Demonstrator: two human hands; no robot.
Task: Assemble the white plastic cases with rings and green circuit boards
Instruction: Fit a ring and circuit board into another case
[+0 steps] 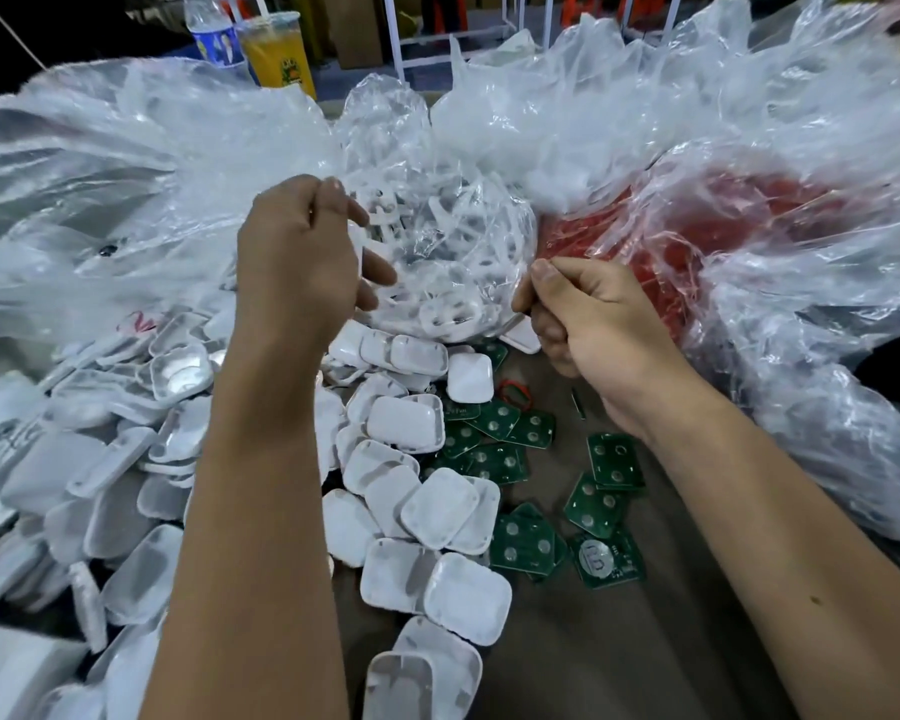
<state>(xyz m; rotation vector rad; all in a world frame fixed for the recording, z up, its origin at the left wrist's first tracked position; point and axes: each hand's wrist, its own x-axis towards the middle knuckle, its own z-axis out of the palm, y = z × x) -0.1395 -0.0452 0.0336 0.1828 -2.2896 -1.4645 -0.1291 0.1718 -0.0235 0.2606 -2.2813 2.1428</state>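
A clear plastic bag of white rings (pixel 453 262) lies at the table's middle, between my hands. My left hand (pixel 292 257) is at the bag's left side, thumb and fingers curled on the plastic there. My right hand (pixel 593 324) is fisted on the bag's right edge, thumb on top, pinching the film. Below the bag lies a heap of white plastic cases (pixel 401 423), spreading to the left and towards me. Several green circuit boards (pixel 601 504) lie scattered on the brown table to the right of the cases.
A second clear bag with red parts (pixel 697 241) sits right of the ring bag. Big crumpled plastic bags (pixel 100 163) fill the back and both sides. A water bottle (pixel 211 33) and a cup of orange drink (pixel 279 54) stand far left. A red rubber band (pixel 514 393) lies by the boards.
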